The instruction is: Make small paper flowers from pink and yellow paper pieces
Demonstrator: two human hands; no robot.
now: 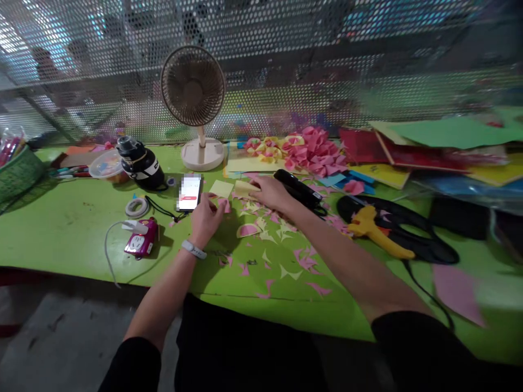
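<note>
Two bare hands work over the middle of the green counter [90,207], reaching in from its near edge. The left hand [206,215], a pale band [193,249] on its wrist, has its fingers curled and their tips drawn near each other at a small pink paper piece [224,205]; whether it grips the piece or only rests against it, I cannot tell. The right hand [269,191] reaches farther toward the counter's far edge, palm down, fingers bent over the right end of a yellow slip [243,188]; pinching or pressing, I cannot tell. That slip lies with its long axis running left to right, roughly along the far edge, its free end pointing left. Just left of it lies a yellow sheet [221,189], nearly square, one corner turned toward the near edge. The pink piece is too small and too covered to show a long axis. A phone [190,192] lies left of the sheet, its long side running from near edge to far. Pink and yellow scraps [267,234] spread from between the hands toward the near edge, pointing every way. Behind, by the far edge, sits a heap of folded pink paper [314,152].
</note>
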